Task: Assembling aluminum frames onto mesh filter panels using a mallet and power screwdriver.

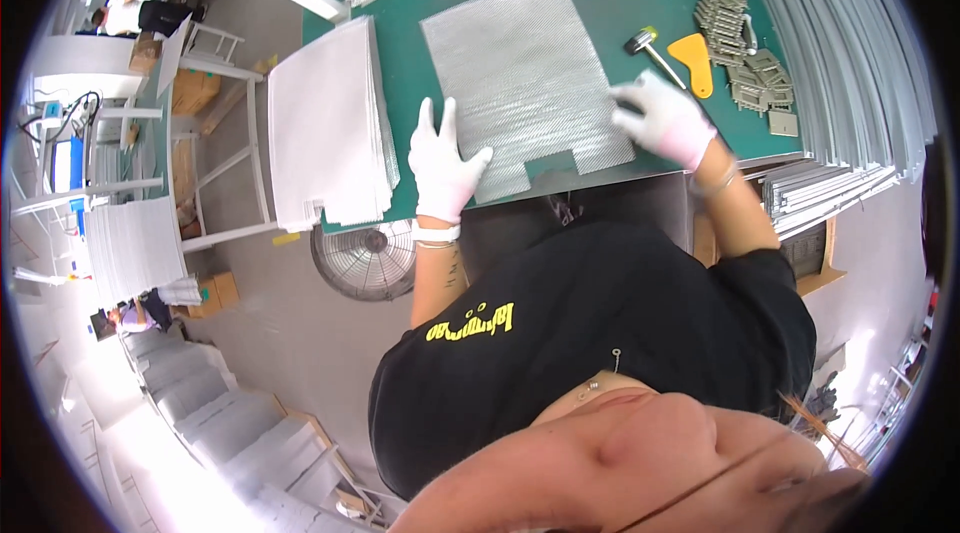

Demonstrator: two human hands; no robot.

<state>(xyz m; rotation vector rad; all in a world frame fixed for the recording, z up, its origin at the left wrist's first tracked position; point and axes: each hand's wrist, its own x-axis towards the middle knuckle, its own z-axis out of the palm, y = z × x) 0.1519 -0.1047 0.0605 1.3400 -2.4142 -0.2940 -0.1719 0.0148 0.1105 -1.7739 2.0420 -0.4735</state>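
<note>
left hand, white-gloved (445,163): palm is facing down, fingers and thumb are spreading well apart; it is overlapping the lower left edge of the silvery rectangular mesh-textured sheet (530,73) and is showing no grip on anything. right hand, white glove with pinkish cuff (668,121): fingers are bending partway, tips are meeting the sheet's right edge; whether they are pinching it, cannot tell.

the sheet is lying flat, slightly turned, on the green-topped worktable (400,53), between both hands; its notched lower edge is facing the person and running near the table's front edge.

just beyond the right hand, a small black-headed mallet with a pale handle (641,40) is lying next to a flat yellow-orange plastic scraper (690,63). farther right, a heap of grey-tan rectangular metal brackets (735,33) is spreading along the table. long grey metal strips (850,53) are standing out past these. left of the sheet, a stack of white rectangular sheets (325,128) is sitting on the table; below it, a round wire-caged fan (370,253) is showing.
</note>
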